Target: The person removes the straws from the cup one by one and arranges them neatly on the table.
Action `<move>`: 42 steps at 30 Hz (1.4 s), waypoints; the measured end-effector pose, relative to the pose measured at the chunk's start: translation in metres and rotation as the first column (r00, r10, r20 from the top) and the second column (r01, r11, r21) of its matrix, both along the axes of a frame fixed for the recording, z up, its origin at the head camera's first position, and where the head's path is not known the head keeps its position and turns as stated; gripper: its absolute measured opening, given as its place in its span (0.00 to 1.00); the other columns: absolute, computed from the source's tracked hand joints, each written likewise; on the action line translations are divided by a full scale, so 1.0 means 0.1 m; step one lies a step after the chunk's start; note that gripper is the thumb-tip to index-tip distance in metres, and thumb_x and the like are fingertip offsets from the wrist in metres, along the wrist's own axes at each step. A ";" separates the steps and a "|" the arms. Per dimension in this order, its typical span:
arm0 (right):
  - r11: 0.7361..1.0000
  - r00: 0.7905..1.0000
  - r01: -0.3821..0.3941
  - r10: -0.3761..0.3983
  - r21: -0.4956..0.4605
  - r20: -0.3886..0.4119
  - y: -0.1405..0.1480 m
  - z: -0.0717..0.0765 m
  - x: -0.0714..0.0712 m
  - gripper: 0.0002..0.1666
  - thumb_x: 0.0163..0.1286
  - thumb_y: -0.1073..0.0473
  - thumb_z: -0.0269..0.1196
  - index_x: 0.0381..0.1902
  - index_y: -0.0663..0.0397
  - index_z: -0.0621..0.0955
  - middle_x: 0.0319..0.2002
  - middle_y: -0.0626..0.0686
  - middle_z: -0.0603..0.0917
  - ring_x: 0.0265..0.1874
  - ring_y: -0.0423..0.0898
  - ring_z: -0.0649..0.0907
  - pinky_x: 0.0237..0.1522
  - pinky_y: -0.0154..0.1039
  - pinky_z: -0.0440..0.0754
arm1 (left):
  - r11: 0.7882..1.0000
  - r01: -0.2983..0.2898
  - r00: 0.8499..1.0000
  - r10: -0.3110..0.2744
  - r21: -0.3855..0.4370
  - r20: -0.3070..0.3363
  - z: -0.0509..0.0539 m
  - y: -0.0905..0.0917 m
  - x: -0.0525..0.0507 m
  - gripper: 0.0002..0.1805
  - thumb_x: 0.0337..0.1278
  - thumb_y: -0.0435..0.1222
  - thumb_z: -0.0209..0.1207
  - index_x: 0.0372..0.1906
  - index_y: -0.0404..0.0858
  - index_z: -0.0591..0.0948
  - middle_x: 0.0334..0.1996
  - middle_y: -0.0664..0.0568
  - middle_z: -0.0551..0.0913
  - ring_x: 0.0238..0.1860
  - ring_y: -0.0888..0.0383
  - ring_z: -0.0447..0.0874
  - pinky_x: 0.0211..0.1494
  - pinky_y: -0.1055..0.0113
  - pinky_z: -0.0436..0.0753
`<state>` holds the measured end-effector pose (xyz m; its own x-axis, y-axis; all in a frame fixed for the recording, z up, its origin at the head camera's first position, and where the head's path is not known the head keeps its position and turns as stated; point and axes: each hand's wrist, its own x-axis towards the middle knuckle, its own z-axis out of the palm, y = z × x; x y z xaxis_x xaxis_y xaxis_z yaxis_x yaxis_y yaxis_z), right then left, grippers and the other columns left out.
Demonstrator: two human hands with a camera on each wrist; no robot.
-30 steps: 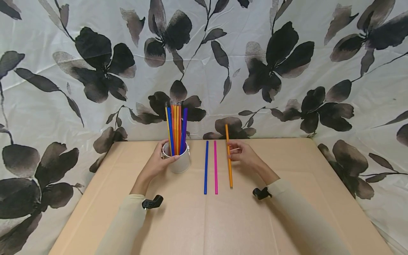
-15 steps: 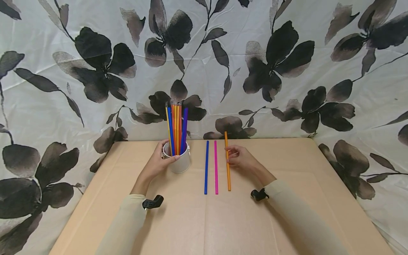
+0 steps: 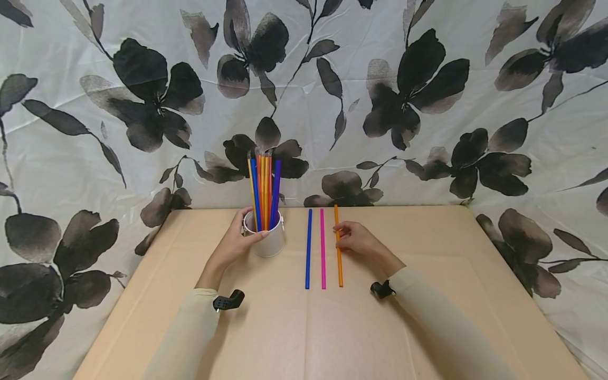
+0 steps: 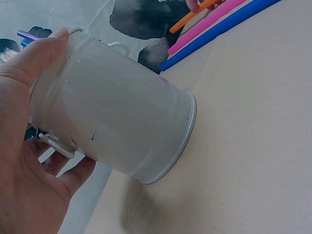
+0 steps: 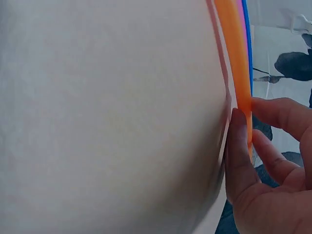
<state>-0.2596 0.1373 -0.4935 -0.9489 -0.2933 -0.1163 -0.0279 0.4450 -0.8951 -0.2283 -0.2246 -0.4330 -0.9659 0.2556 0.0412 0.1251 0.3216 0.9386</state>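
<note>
The left hand (image 3: 234,240) grips the white metal bucket (image 3: 269,244), its thumb across the near side of the rim; in the left wrist view the fingers curl round the bucket (image 4: 112,107). Several blue, orange, yellow and purple sticks (image 3: 264,190) stand in it. The right hand (image 3: 361,240) pinches an orange stick (image 3: 339,264) at the right of a pink stick (image 3: 323,253) and a blue stick (image 3: 308,253). All three lie roughly parallel. In the right wrist view, thumb and fingers hold the orange stick (image 5: 236,58) from both sides.
A light brown table (image 3: 266,327) spreads under both arms, its far edge against a white cloth (image 3: 328,158) with dark flowers. Black wrist cameras sit on the left wrist (image 3: 229,300) and right wrist (image 3: 382,289).
My right hand has brought the orange stick toward me and slightly left, nearer the pink stick and more in line with it. The left hand and bucket have stayed in place.
</note>
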 end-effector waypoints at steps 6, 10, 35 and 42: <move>0.993 0.997 0.002 0.007 0.117 -0.072 -0.03 -0.03 -0.02 0.25 0.61 0.72 0.70 0.57 0.69 0.78 0.42 0.61 0.76 0.36 0.47 0.77 0.30 0.29 0.80 | 1.000 -0.006 1.000 0.006 -0.002 0.001 0.00 0.00 -0.01 0.47 0.62 0.39 0.68 0.78 0.39 0.53 0.78 0.38 0.54 0.80 0.40 0.48 0.79 0.37 0.47; 0.992 0.999 0.013 -0.007 0.127 -0.054 -0.04 -0.03 -0.01 0.24 0.62 0.72 0.70 0.56 0.68 0.79 0.41 0.59 0.75 0.36 0.47 0.76 0.30 0.30 0.80 | 1.000 -0.007 1.000 0.007 0.004 -0.001 -0.01 0.00 -0.01 0.47 0.62 0.39 0.69 0.78 0.39 0.53 0.78 0.38 0.54 0.80 0.40 0.48 0.80 0.38 0.48; 0.991 0.999 -0.038 0.042 0.126 -0.028 0.06 -0.01 -0.16 0.23 0.63 0.70 0.70 0.56 0.65 0.78 0.42 0.60 0.76 0.34 0.47 0.77 0.31 0.31 0.82 | 0.998 -0.058 0.996 0.056 -0.036 -0.065 -0.31 -0.01 -0.23 0.51 0.58 0.47 0.71 0.78 0.44 0.52 0.77 0.42 0.55 0.78 0.41 0.53 0.78 0.38 0.54; 0.994 0.999 -0.026 0.028 0.110 -0.016 0.08 0.02 -0.15 0.22 0.66 0.68 0.67 0.58 0.65 0.78 0.41 0.58 0.77 0.34 0.48 0.78 0.32 0.34 0.82 | 0.999 -0.032 0.996 0.031 -0.008 -0.079 -0.32 0.01 -0.24 0.49 0.59 0.42 0.71 0.77 0.41 0.52 0.76 0.40 0.56 0.78 0.41 0.53 0.79 0.40 0.52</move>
